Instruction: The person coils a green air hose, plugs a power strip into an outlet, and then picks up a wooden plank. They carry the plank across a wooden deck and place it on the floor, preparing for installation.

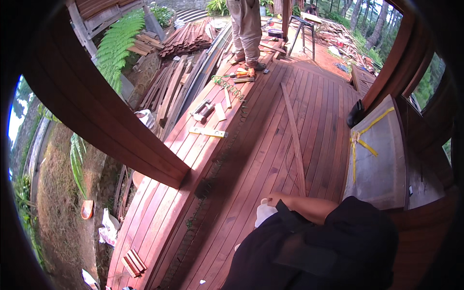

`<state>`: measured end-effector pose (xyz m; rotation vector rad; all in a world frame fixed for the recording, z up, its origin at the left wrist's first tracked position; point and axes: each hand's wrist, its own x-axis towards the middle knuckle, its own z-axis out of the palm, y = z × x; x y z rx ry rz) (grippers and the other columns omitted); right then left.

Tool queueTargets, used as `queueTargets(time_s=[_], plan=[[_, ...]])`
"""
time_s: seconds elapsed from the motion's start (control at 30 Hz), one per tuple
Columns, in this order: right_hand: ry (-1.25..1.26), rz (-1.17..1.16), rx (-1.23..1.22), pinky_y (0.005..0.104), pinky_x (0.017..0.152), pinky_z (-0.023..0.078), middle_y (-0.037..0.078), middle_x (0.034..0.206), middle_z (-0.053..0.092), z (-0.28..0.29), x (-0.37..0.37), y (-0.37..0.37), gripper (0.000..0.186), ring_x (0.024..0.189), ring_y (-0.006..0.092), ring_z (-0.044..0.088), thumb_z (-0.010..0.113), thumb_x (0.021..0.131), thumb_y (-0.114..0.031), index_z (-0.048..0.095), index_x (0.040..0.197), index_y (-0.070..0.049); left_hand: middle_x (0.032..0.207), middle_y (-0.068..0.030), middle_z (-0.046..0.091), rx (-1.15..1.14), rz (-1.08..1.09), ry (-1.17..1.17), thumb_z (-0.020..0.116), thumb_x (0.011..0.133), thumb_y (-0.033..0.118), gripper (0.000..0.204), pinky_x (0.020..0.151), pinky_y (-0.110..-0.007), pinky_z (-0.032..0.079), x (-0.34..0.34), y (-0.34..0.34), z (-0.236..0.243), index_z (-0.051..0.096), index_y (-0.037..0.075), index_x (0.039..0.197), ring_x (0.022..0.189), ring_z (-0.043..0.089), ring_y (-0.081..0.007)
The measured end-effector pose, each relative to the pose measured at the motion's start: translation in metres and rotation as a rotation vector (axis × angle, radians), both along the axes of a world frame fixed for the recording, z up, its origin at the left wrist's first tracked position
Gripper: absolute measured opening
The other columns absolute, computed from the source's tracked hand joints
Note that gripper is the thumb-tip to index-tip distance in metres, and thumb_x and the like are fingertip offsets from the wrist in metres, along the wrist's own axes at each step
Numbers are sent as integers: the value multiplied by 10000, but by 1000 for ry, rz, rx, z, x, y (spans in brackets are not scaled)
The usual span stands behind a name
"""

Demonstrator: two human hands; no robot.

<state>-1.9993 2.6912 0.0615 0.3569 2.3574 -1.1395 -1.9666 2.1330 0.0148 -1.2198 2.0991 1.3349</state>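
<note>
My right forearm reaches leftward from a dark sleeve at the lower right. My right hand (274,198) has its fingers curled, with a white thing (265,214) just under it. Dark cloth (309,246) covers part of the hand and the white thing, so its kind is unclear. Below them is the wooden deck (251,193). My left hand does not show.
A long loose board (293,137) lies on the deck. On the raised ledge are a nail gun (203,111), a yellow level (208,132) and a coiled green hose (240,104). A person (245,29) stands beyond. A post (121,121) and a taped panel (379,159) flank me.
</note>
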Motion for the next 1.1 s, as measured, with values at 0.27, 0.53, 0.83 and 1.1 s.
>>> queueTargets(time_s=[0.27, 0.53, 0.83, 1.1], plan=[[-266, -643, 117, 378, 592, 557, 120, 760, 738, -66, 175, 200, 248, 637, 224, 704, 717, 859, -265, 758, 878, -21, 763, -68, 665, 42, -152, -91, 622, 896, 68, 59, 489, -324, 470, -170, 108, 13, 680, 65, 905, 622, 639, -176], [-503, -1240, -78, 393, 588, 570, 131, 827, 729, -55, 312, 294, 217, 718, 236, 724, 694, 883, -232, 750, 967, -40, 922, -77, 720, 347, -911, 164, 629, 947, 93, 191, 596, -283, 543, -278, 509, 26, 680, 8, 1110, 745, 693, -148], [-362, -1655, -412, 380, 546, 552, 106, 792, 676, -70, 233, 368, 135, 690, 217, 693, 675, 910, -174, 695, 966, -53, 873, -90, 739, 235, -1139, -60, 631, 911, 99, 205, 702, -305, 575, -365, 697, -5, 718, -8, 1062, 755, 719, -186], [-96, -1030, -132, 358, 590, 558, 103, 780, 670, -99, 119, 518, 160, 689, 204, 692, 683, 914, -165, 693, 979, -19, 981, -52, 778, -520, -2296, -427, 542, 980, 236, 286, 813, -380, 563, -501, 743, -72, 770, 89, 1073, 932, 736, -209]])
